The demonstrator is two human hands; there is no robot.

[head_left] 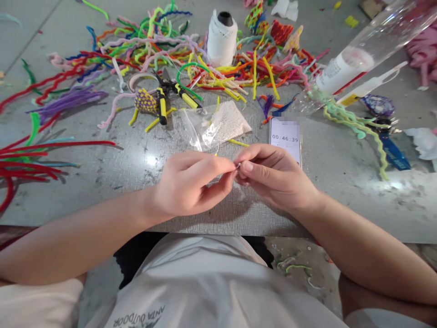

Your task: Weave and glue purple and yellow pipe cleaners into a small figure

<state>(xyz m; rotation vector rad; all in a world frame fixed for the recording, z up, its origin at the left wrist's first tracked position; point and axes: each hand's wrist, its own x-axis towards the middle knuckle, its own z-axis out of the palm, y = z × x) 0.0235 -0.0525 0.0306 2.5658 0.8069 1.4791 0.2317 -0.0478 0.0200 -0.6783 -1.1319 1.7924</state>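
My left hand (198,182) and my right hand (278,177) meet fingertip to fingertip above the table. Both pinch a tiny shiny bit (239,165), too small to make out. A thin strand seems to run beneath my left fingers. Just beyond the hands lies a clear bag of small pale beads (232,122). A phone (285,139) showing 00:46:39 lies behind my right hand, which partly hides its lower end. Yellow-handled pliers (162,105) rest beyond my left hand, beside a purple and yellow woven piece (146,101).
A white thread spool (221,41) stands amid a heap of colored fuzzy stems (153,50). Red stems (27,171) lie at left. A clear plastic bottle (378,41) lies at right, near a blue strap (394,150). The table's front edge runs beneath my forearms.
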